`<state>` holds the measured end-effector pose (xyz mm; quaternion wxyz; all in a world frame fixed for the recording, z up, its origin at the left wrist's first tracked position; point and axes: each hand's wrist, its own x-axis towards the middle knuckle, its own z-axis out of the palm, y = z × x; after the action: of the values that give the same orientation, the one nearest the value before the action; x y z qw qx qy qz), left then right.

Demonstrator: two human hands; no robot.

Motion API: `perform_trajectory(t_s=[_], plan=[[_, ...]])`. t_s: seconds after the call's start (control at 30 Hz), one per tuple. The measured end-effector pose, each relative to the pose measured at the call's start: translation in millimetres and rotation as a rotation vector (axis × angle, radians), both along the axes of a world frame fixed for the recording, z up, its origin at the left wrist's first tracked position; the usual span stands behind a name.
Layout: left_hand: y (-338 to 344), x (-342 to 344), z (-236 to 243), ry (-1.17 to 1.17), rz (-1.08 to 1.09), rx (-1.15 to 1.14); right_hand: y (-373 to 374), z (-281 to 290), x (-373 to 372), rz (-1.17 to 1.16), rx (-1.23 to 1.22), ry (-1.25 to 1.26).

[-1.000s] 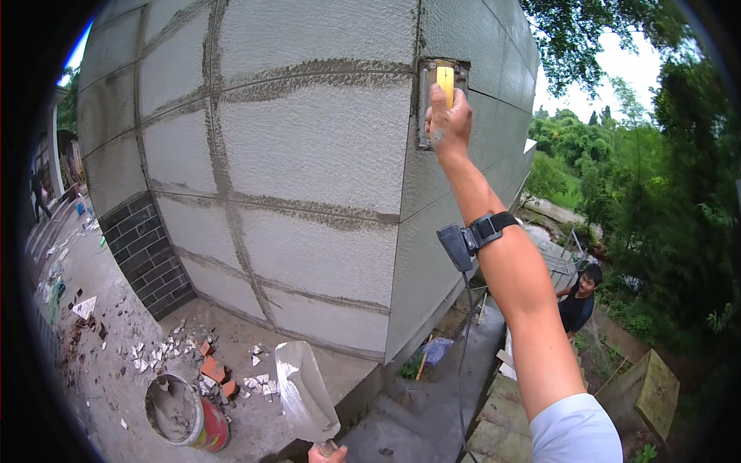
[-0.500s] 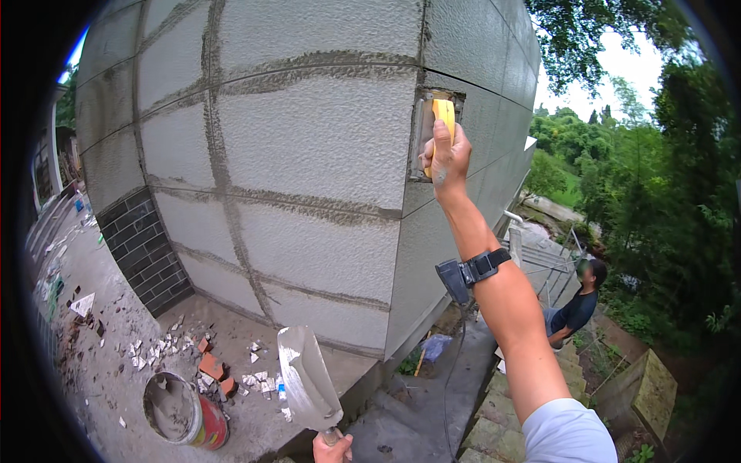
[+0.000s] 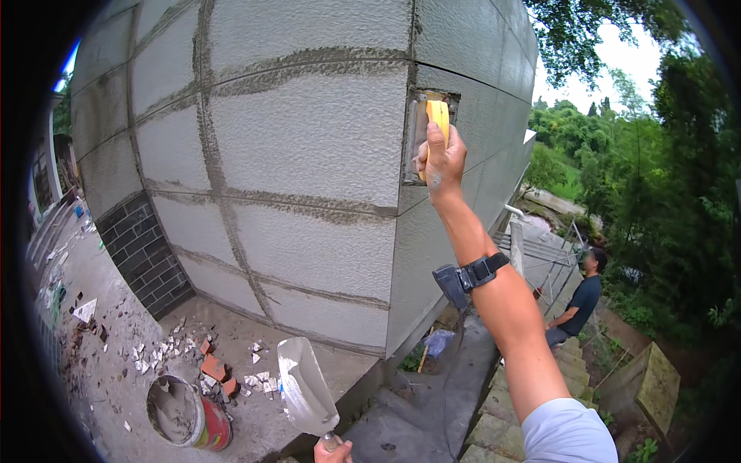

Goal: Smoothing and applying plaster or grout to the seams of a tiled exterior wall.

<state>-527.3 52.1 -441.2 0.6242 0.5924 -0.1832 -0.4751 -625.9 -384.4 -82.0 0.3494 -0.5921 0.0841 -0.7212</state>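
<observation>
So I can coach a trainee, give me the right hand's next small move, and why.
Probably a short stroke of the yellow-handled float along the wall near its corner: the right hand holds it against that surface, while the left hand holds the scoop well below.

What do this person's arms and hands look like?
The right arm wears a short pale sleeve and a black strap carrying a dark boxy device with a thin cable. The right hand, ungloved, bears a greyish smear; the left hand is ungloved too.
</observation>
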Motion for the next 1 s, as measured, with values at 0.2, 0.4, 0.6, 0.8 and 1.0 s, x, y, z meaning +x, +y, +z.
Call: perform_trajectory(t_s=[0.2, 0.4, 0.6, 0.8, 1.0], plan=[[-4.3, 2.5, -4.2, 0.020, 0.012, -0.039, -13.6, -7.4, -1.2, -0.187, 0.038, -0.018], [1.2, 3.9, -6.0, 0.026, 0.056, -0.029, 6.1, -35.5, -15.8, 0.002, 0.080, -0.045], [-4.2, 2.7, -16.7, 0.078, 0.028, -0.040, 2.1, -72.4, -0.3, 0.067, 0.115, 0.015], [-3.0, 1.1, -11.7, 0.070, 0.022, -0.022, 1.1, -85.3, 10.1, -0.054, 0.118, -0.039], [3.8, 4.0, -15.8, 0.010, 0.043, -0.029, 2.0, -109.4, -4.4, -0.072, 0.208, -0.099]])
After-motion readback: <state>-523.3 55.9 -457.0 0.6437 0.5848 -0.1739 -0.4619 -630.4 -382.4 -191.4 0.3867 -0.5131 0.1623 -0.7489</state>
